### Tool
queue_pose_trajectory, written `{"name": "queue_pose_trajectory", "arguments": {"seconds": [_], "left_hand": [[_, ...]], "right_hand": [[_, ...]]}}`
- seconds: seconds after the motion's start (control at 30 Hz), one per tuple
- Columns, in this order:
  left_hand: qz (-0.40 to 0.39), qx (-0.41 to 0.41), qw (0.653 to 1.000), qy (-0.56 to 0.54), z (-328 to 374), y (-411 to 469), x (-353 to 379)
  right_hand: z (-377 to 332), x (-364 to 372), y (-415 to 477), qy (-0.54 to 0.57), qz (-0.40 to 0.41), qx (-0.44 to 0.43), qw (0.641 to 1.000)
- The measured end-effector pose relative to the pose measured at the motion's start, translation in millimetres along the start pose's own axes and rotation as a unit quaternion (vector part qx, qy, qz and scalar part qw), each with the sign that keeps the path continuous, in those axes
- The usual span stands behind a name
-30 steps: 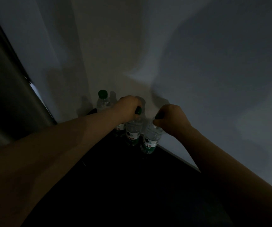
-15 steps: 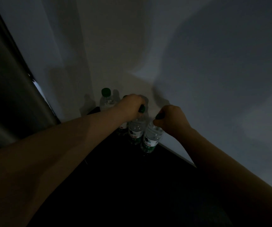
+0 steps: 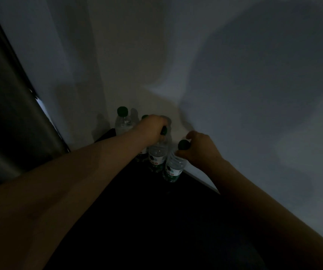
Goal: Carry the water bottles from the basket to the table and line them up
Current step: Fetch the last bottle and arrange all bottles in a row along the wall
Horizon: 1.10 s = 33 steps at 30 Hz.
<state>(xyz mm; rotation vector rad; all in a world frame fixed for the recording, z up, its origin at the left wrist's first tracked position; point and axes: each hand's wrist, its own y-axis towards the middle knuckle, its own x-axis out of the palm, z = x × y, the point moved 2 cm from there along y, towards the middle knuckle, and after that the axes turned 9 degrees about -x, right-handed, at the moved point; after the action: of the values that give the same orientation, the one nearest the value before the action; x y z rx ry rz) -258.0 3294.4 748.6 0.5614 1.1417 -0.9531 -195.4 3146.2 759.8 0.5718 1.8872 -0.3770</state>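
The scene is dim. Several clear water bottles with green caps stand in a row on a dark table (image 3: pixel 156 221) against a pale wall. My left hand (image 3: pixel 151 129) grips the capped neck of the third bottle (image 3: pixel 157 156). My right hand (image 3: pixel 197 149) holds the neck of the nearest bottle (image 3: pixel 173 168), its green cap showing beside my fingers. The farthest bottle (image 3: pixel 123 123) stands free at the back. Another bottle (image 3: pixel 144 117) is mostly hidden behind my left wrist. No basket is in view.
A pale wall (image 3: pixel 234 94) runs along the table's right edge and behind the bottles. A dark vertical panel (image 3: pixel 10 114) fills the left side, with a thin bright gap beside it.
Both hands stay on the same two bottle necks. My right hand's fingers have loosened slightly, so the nearest bottle's cap shows more. The view has shifted a little.
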Motion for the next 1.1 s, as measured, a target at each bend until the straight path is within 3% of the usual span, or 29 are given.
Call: {"name": "queue_pose_trajectory", "arguments": {"seconds": [0.13,0.4,0.63,1.1], "left_hand": [[0.021,-0.005,1.0,0.015,5.8,-7.7,0.3],[0.057,-0.038,0.997,0.021,11.0,-47.6,-28.4],[-0.001,-0.01,1.0,-0.001,4.8,-132.8,-37.7],[-0.062,0.022,0.996,-0.066,22.9,-333.8,-21.2]], "right_hand": [[5.0,-14.3,-26.2,-0.023,-0.001,0.014,1.0],[-0.6,-34.0,-89.4,-0.117,-0.103,-0.014,0.988],[-23.0,-33.2,-147.1,-0.122,-0.159,-0.013,0.98],[-81.6,-42.3,-308.9,-0.076,-0.093,-0.011,0.993]]}}
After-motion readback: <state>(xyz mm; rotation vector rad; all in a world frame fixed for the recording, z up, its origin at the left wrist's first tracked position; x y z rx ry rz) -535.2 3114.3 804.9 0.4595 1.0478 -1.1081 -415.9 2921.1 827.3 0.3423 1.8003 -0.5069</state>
